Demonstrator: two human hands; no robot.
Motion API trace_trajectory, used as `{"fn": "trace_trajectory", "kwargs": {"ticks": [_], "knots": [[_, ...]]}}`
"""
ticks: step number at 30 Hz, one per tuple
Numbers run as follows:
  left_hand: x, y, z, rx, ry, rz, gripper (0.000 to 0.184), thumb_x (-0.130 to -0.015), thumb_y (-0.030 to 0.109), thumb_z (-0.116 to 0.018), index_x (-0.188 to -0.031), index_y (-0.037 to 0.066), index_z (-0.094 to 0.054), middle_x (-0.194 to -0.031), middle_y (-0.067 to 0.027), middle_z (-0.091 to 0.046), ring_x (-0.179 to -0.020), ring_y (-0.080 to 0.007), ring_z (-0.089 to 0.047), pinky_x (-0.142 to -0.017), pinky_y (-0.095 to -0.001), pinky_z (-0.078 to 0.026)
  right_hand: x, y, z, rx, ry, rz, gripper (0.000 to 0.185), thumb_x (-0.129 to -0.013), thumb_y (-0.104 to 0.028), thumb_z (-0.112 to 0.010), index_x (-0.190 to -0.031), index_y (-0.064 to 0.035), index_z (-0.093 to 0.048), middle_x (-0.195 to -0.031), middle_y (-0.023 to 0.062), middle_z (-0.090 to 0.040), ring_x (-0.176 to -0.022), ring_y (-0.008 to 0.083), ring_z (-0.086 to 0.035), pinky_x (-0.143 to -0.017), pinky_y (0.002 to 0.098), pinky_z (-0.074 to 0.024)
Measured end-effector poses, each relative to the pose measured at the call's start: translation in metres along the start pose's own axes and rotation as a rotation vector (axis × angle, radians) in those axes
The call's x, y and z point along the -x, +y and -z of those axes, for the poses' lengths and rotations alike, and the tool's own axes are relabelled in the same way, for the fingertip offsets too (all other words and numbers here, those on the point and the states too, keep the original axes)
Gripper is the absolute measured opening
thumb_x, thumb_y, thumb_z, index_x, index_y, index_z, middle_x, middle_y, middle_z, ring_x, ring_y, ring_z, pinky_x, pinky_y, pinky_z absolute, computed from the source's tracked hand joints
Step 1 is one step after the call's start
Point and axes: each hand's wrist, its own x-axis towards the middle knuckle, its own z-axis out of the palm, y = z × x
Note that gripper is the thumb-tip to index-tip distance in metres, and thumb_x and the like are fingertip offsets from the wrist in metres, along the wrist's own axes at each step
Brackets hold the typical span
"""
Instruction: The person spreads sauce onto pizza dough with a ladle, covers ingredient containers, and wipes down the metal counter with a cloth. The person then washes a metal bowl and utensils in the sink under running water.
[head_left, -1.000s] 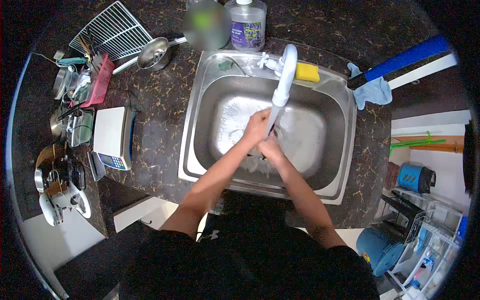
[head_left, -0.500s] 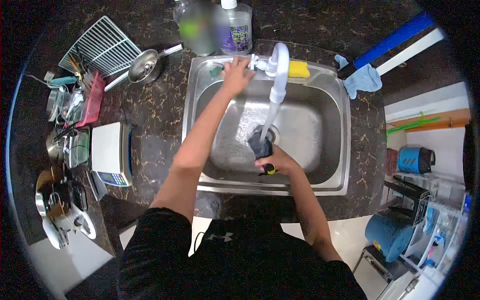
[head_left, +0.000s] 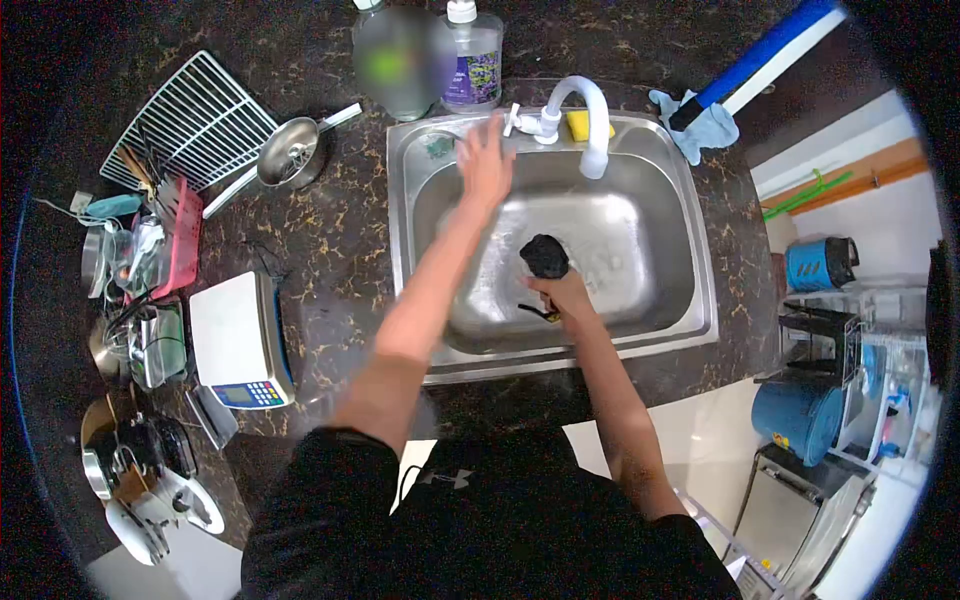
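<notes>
- Dark, veined counter (head_left: 345, 215) surrounds a steel sink (head_left: 640, 300); all hours here are counted from the middle of this sink
- White tap (head_left: 595, 125) stands at 12 o'clock on the back rim, its curved spout hanging over the basin
- Yellow sponge (head_left: 578, 127) sits beside the base of the tap, partly behind the spout
- Right hand (head_left: 562, 290) is near 6 o'clock, inside the basin, with its fingers closed around the lower part of a black object (head_left: 544, 256)
- This black object is near the middle of the sink; whether it touches the floor of the basin, I cannot tell
- Left hand (head_left: 487, 172) reaches toward 11 o'clock, its fingers spread and somewhat blurred, near the tap handle (head_left: 512, 120); I cannot tell if the fingertips touch the rim
- Behind the rim, also at 11 o'clock, stands a soap bottle (head_left: 472, 75) with a purple label
- At 2 o'clock a light blue cloth (head_left: 715, 132) lies at the corner of the sink
- At 10 o'clock are a metal pan (head_left: 314, 152) and, farther out, a white wire rack (head_left: 195, 110)
- At 9 o'clock stands a pink basket (head_left: 185, 235)
- Between 8 and 9 o'clock is a white scale (head_left: 235, 330)
</notes>
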Motion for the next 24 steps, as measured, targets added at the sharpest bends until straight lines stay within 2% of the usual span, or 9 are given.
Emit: {"fn": "trace_trajectory", "kwargs": {"ticks": [1, 3, 5, 6, 11, 13, 18, 22, 24], "knots": [[0.021, 0.005, 0.005, 0.082, 0.039, 0.119, 0.06, -0.081, 0.035, -0.062, -0.126, 0.002, -0.043, -0.114, -0.0196, -0.049, -0.089, -0.0327, -0.047, -0.085, -0.0466, -0.036, 0.002, -0.001, -0.005, 0.023, 0.055, 0.065, 0.025, -0.071, -0.006, -0.068, -0.091, 0.0011, -0.055, -0.072, 0.0125, -0.059, -0.055, 0.0173, -0.054, -0.051, 0.0284, -0.0427], [0.079, 0.015, -0.002, 0.837, -0.268, 0.571, 0.085, -0.072, 0.052, -0.069, -0.129, -0.003, -0.039, -0.118, -0.0231, -0.05, -0.106, -0.0309, -0.05, -0.09, -0.0379, -0.039, -0.002, 0.005, -0.018, 0.092, 0.129, 0.211, 0.028, -0.071, -0.007, -0.068, -0.095, 0.0012, -0.056, -0.075, 0.0123, -0.061, -0.059, 0.0195, -0.056, -0.054, 0.0298, -0.0439], [0.106, 0.048, 0.025, 0.672, -0.564, 0.682, 0.082, -0.072, 0.051, -0.07, -0.127, -0.004, -0.042, -0.112, -0.0216, -0.056, -0.108, -0.0269, -0.051, -0.089, -0.0314, -0.04, -0.014, 0.023, -0.028, 0.25, 0.263, 0.476, 0.034, -0.071, -0.009, -0.067, -0.102, 0.0013, -0.057, -0.08, 0.0119, -0.064, -0.066, 0.0241, -0.06, -0.06, 0.0325, -0.0464], [0.122, 0.04, 0.01, 0.757, -0.415, 0.593, 0.057, -0.079, 0.046, -0.065, -0.106, -0.004, -0.056, -0.087, -0.0146, -0.062, -0.085, -0.0246, -0.057, -0.075, -0.031, -0.045, -0.017, 0.031, -0.031, 0.332, 0.332, 0.605, 0.037, -0.072, -0.01, -0.067, -0.106, 0.0014, -0.058, -0.083, 0.0117, -0.066, -0.07, 0.0263, -0.062, -0.064, 0.0339, -0.0476], [0.13, 0.045, 0.016, 0.931, -0.186, 0.797, 0.042, -0.085, 0.041, -0.058, -0.079, 0.0, -0.06, -0.066, -0.0079, -0.056, -0.061, -0.0209, -0.052, -0.059, -0.0315, -0.043, -0.023, 0.06, -0.037, 0.495, 0.332, 0.562, 0.04, -0.074, -0.017, -0.062, -0.11, -0.0001, -0.057, -0.085, 0.016, -0.066, -0.069, 0.0321, -0.063, -0.061, 0.0379, -0.0477], [0.135, 0.043, 0.008, 0.991, -0.088, 0.923, 0.044, -0.09, 0.039, -0.05, -0.064, 0.003, -0.052, -0.058, -0.0034, -0.049, -0.051, -0.0171, -0.044, -0.05, -0.0305, -0.038, -0.025, 0.071, -0.035, 0.743, 0.279, 0.519, 0.027, -0.079, -0.026, -0.055, -0.094, -0.0053, -0.063, -0.086, 0.0197, -0.064, -0.072, 0.037, -0.061, -0.061, 0.0436, -0.0468], [0.126, 0.038, -0.018, 0.873, -0.431, 0.869, 0.044, -0.093, 0.038, -0.042, -0.064, 0.006, -0.05, -0.058, -0.0046, -0.049, -0.055, -0.0142, -0.047, -0.053, -0.0332, -0.04, -0.021, 0.061, -0.015, 0.881, 0.22, 0.326, 0.031, -0.076, -0.031, -0.057, -0.089, -0.0044, -0.065, -0.08, 0.0165, -0.065, -0.068, 0.0329, -0.06, -0.059, 0.0421, -0.046], [0.134, 0.016, -0.071, 1.36, -0.403, 1.052, 0.032, -0.089, 0.032, -0.047, -0.061, 0.018, -0.044, -0.048, 0.0037, -0.039, -0.04, -0.0099, -0.032, -0.039, -0.0282, -0.028, -0.013, 0.048, 0.021, 0.93, 0.228, 0.127, 0.035, -0.073, -0.035, -0.059, -0.086, -0.0038, -0.067, -0.077, 0.0142, -0.065, -0.064, 0.0297, -0.059, -0.058, 0.0409, -0.0454], [0.125, 0.048, -0.037, 1.444, -0.447, 1.078, 0.037, -0.091, 0.031, -0.048, -0.057, 0.022, -0.037, -0.044, 0.0061, -0.033, -0.036, -0.009, -0.025, -0.035, -0.0264, -0.023, -0.005, 0.04, 0.03, 0.716, 0.15, 0.247, 0.033, -0.074, -0.034, -0.058, -0.084, -0.0032, -0.065, -0.075, 0.0123, -0.064, -0.062, 0.0285, -0.057, -0.057, 0.039, -0.0451]]}}
